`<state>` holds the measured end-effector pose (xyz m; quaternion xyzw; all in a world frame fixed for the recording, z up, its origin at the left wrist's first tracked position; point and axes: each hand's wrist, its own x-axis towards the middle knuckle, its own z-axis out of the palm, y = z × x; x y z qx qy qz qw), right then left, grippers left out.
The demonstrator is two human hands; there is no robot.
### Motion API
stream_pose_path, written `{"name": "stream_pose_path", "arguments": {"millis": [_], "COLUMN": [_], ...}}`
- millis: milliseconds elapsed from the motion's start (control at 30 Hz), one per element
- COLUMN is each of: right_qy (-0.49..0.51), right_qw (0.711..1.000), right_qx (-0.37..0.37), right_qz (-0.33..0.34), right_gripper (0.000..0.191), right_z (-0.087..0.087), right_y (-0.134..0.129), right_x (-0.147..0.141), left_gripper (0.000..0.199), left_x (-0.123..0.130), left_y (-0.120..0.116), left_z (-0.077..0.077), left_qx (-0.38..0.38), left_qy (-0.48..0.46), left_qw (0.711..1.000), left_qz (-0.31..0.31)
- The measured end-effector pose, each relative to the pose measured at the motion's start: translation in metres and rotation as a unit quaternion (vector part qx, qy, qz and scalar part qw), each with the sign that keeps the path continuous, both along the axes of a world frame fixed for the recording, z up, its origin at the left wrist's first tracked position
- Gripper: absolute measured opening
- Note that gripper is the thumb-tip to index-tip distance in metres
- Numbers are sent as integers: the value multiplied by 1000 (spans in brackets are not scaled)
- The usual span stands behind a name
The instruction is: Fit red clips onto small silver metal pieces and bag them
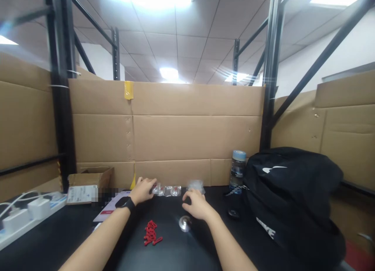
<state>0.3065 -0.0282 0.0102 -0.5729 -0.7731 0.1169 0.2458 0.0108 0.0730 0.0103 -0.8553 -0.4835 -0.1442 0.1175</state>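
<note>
My left hand (144, 189) reaches to the back of the black table, its fingertips at the left end of a row of small clear plastic packets (175, 191). Its fingers are curled, and whether they grip a packet is too small to tell. To the right, my right hand (197, 203) hovers with thumb and fingers apart and nothing between them. Behind it lies a crumpled clear plastic bag (196, 185). A round shiny metal piece (185, 223) rests on the table just below my right hand. Several red clips (150, 232) lie in a pile nearer to me.
At the right stand a black backpack (293, 200) and a bottle with a blue lid (237, 169), with a small black object (233, 213) before them. Leftward are an open cardboard box (84, 185), a flat purple-white item (109, 208) and a power strip (35, 224). Cardboard walls the back.
</note>
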Motion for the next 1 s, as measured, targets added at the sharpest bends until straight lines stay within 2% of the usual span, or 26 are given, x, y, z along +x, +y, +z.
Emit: {"name": "stream_pose_path", "arguments": {"millis": [133, 233, 367, 467, 533, 667, 800, 900, 1000], "right_qy": [-69, -72, -75, -109, -122, -109, -107, -91, -65], "right_qw": [997, 991, 978, 978, 978, 980, 985, 989, 990], "right_qx": [-23, -93, -128, -105, -93, -80, -54, -43, -54], "right_qz": [5, 65, 145, 146, 141, 147, 125, 108, 112], "right_gripper": [25, 33, 58, 59, 54, 47, 46, 49, 50], "right_z": [5, 6, 5, 3, 2, -1, -7, -10, -10], "right_y": [-1, 0, 1, -2, -4, -5, 1, 5, 9], "right_x": [19, 28, 26, 15, 7, -4, -3, 3, 10], "left_gripper": [36, 37, 39, 34, 24, 19, 21, 19, 15], "left_x": [-7, -11, -12, -5, 1, 8, 7, 7, 10], "left_y": [9, 5, -8, -24, -37, -63, -76, -80, -85], "left_z": [-16, -25, -24, -18, -14, -10, -6, 0, 4], "left_qx": [5, 18, 27, 6, -14, -55, -151, -189, -222], "left_qy": [8, -9, -54, -110, -138, -169, -150, -145, -127], "left_qw": [1000, 1000, 998, 994, 990, 979, 955, 940, 932], "left_qz": [9, 14, 14, 20, -4, -100, -208, -246, -256]}}
